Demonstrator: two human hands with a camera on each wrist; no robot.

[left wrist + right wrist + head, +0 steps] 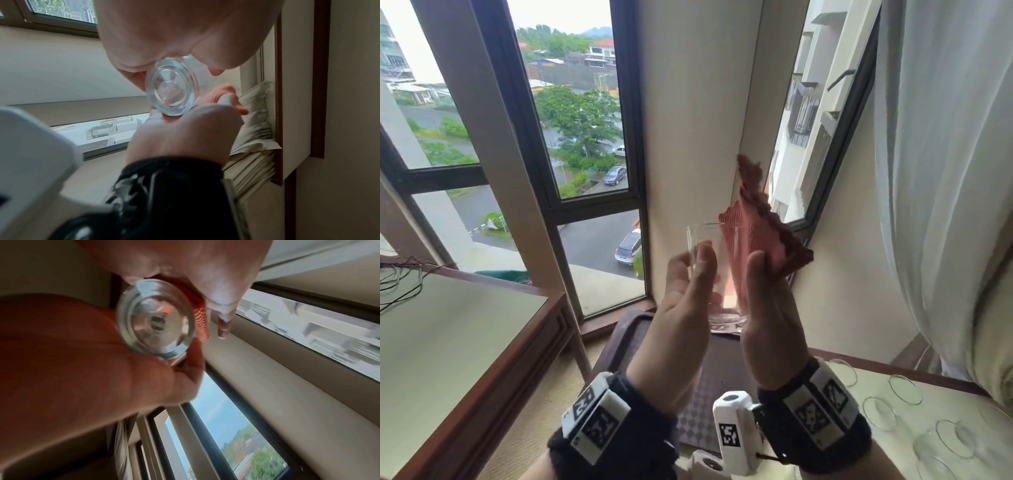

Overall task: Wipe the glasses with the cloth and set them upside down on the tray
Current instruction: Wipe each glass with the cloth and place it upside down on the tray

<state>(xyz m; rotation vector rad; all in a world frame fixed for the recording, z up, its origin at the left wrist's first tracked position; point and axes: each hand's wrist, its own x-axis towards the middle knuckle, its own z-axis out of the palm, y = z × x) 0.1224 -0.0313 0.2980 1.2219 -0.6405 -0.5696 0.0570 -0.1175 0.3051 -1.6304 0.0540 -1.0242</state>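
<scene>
A clear glass [717, 274] is held upright in the air above the tray, rim up. My left hand [698, 263] grips its left side, thumb on the near wall. My right hand [760, 274] pinches a pink cloth [756, 233] over the glass's right wall, with part of the cloth down inside the glass and part sticking up above the rim. In the left wrist view the thick glass base [171, 88] shows between both hands, with the cloth [220, 92] behind it. The right wrist view shows the same base [156, 321] and cloth [200, 321]. The dark tray [626, 346] lies below.
Several more clear glasses [880, 413] stand on the table at the lower right. A wooden table with a pale top [465, 342] is at the left. Windows and a wall corner are straight ahead, and a white curtain [945, 171] hangs at the right.
</scene>
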